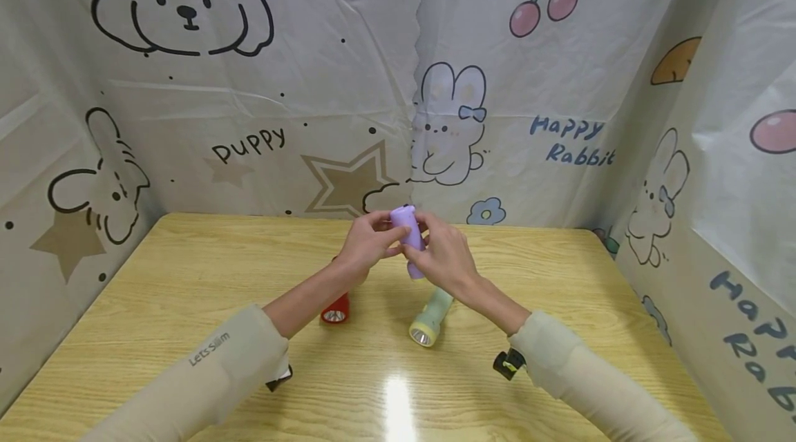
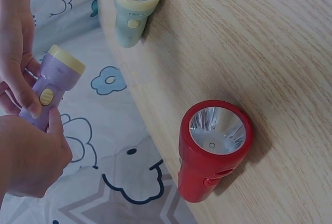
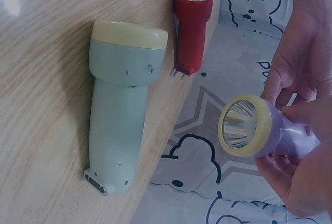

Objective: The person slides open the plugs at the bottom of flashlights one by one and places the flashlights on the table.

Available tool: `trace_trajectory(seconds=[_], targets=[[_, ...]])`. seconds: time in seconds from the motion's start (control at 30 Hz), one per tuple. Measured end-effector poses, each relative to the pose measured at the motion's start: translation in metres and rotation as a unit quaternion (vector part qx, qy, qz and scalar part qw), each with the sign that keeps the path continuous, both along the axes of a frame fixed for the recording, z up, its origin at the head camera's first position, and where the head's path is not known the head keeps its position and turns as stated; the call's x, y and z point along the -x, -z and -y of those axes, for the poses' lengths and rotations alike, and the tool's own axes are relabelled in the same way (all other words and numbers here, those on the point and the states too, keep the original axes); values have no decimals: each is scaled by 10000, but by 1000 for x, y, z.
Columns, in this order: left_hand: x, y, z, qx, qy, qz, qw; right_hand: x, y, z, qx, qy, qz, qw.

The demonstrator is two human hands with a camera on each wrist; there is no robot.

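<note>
Both hands hold a purple flashlight [image 1: 407, 224] up above the far part of the table, its yellow-rimmed head pointing down in the head view. My left hand [image 1: 367, 242] grips it from the left and my right hand [image 1: 444, 252] from the right. A thumb lies beside its yellow switch [image 2: 46, 97] in the left wrist view. The right wrist view shows the clear lens and silver reflector [image 3: 240, 124]. Below the hands, a pale green flashlight [image 3: 119, 120] with a yellow rim and a red flashlight [image 2: 207, 156] lie on the table.
The light wood table [image 1: 205, 269] ends at a patterned cloth wall [image 1: 348, 83] behind the hands, with more cloth at both sides. Two small prongs [image 3: 179, 72] stick out of the red flashlight's tail. A black wrist device [image 1: 510, 363] shows by the right sleeve.
</note>
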State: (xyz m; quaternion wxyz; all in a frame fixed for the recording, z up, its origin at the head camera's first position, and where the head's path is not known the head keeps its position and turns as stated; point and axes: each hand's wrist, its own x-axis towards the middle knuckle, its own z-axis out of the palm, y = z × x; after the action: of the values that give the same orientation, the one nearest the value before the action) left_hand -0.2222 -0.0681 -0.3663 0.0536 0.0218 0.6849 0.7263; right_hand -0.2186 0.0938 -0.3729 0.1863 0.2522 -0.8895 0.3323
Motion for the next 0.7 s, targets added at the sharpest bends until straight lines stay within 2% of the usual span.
trace_trajectory(seconds=[0.7], targets=[[2, 3, 1, 85, 8, 114, 9999, 4, 5, 3, 141, 148, 399, 9990]])
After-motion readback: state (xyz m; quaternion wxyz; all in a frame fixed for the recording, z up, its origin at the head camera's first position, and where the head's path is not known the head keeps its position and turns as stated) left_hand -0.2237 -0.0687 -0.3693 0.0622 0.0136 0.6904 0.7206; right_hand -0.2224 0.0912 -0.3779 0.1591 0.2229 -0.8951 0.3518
